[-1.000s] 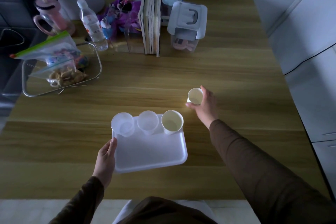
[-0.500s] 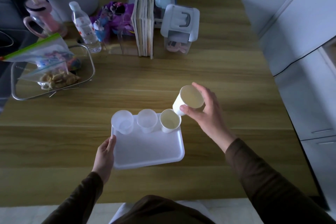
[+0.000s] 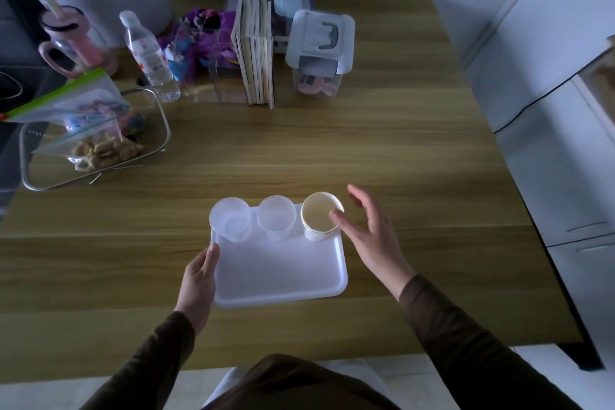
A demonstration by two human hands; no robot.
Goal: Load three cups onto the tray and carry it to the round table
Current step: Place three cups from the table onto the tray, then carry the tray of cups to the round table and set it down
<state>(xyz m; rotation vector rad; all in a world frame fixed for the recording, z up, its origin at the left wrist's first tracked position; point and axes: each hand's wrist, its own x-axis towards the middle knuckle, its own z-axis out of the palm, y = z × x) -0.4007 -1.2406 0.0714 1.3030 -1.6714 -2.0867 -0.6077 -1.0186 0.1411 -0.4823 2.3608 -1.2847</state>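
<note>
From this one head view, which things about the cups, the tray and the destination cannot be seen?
- Round table: not in the head view.
- Paper cup: whether two are nested; only one rim shows.
- Tray left edge: covered by the left hand.
- Right hand: open; its thumb contact with the cup is unclear.

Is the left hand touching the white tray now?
Touching. The head view shows the left hand lying along the left edge of the white tray, with fingertips on its rim near the far left corner and no gap visible.
</note>
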